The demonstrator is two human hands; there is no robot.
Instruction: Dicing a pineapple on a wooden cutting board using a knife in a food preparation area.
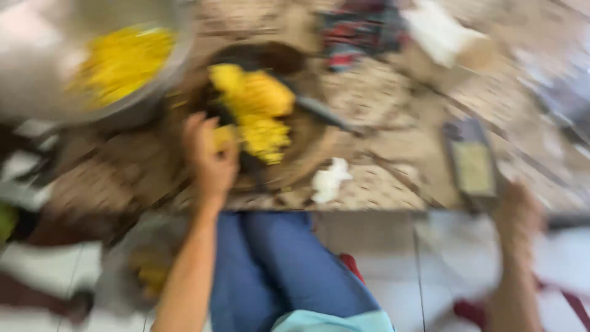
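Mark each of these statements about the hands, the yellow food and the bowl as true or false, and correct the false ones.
1. The left hand touches a yellow food piece on the round brown wooden board. True.
2. The large metal bowl at the upper left is empty. False: it holds yellow pieces.
3. The right hand grips the yellow pile. False: it is near the table edge, beside a dark flat rectangular tool, away from the pile.
4. A knife with a dark handle lies on the board by the yellow pile. True.
5. The person wears red trousers. False: they are blue trousers.
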